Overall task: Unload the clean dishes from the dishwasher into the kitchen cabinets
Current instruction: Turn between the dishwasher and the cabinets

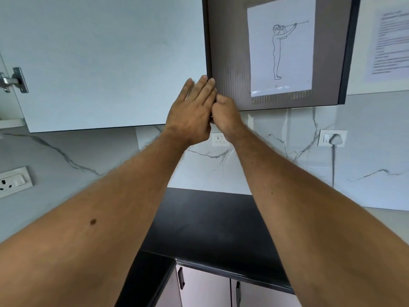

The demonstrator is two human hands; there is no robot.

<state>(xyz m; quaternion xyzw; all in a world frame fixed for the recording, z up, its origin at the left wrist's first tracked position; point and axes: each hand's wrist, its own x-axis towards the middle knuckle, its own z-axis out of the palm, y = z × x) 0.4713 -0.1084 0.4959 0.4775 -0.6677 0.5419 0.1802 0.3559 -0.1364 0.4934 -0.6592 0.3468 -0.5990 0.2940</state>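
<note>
While both arms are reaching up toward the wall cabinets, the view is taking in the following, largest first.

Marble-veined wall (221, 169): running behind and below the fingers, pale with grey veins.

White cabinet door (106, 63): standing open to the left of the fingers, its inner face showing, a metal hinge (15, 80) sitting far left of them.

Dark ribbed-glass cabinet door (230, 52): lying just right of and above the fingers, a sheet with a line drawing of a standing figure (281, 47) hanging on it. What is sitting inside either cabinet cannot be told.

Black table (210, 229): lying well below the fingers, lower cabinet fronts (208, 289) showing beneath its edge.

Printed notice (391, 41): hanging far to the upper right of the fingers, text too blurred to read.

Left hand (190, 111): fingers (202, 89) lying straight and close together, tips resting at the dark door's left edge.

Right hand (225, 114): fingers curling at the dark door's lower left corner, touching the left hand; whether they are pinching the frame cannot be told.

Wall sockets: one (219, 138) showing just below the fingers, one (332, 138) with a plugged cable to their right, one (14, 181) far lower left.

Dishwasher and dishes: not appearing here.
</note>
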